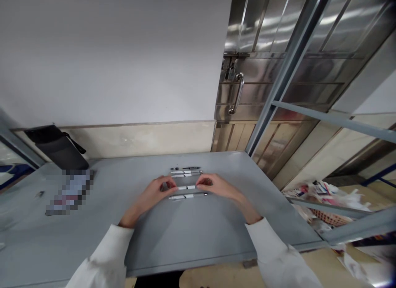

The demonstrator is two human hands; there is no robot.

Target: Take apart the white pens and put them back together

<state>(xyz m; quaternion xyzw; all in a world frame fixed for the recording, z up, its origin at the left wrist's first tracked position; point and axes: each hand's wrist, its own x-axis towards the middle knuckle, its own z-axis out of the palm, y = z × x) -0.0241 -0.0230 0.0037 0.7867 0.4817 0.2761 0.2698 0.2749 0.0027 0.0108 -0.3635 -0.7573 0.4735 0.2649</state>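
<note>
A white pen (187, 187) lies level between my two hands, low over the grey table or on it; I cannot tell which. My left hand (158, 190) pinches its left end between thumb and fingers. Its right end is in the pinch of my right hand (219, 186). Just nearer to me, another white pen (187, 196) with a dark tip rests on the table, parallel to the held one. Beyond my hands are more white pens (185, 173) close together, and behind them a dark, thin pen or pen part (185, 168).
The grey table (192, 230) meets a wall at the back. At its left stand a dark bottle (58, 145) with a strap and a blurred-out flat item (71, 195). A metal frame post (278, 81) rises at the right, near bags and clutter (331, 201) below.
</note>
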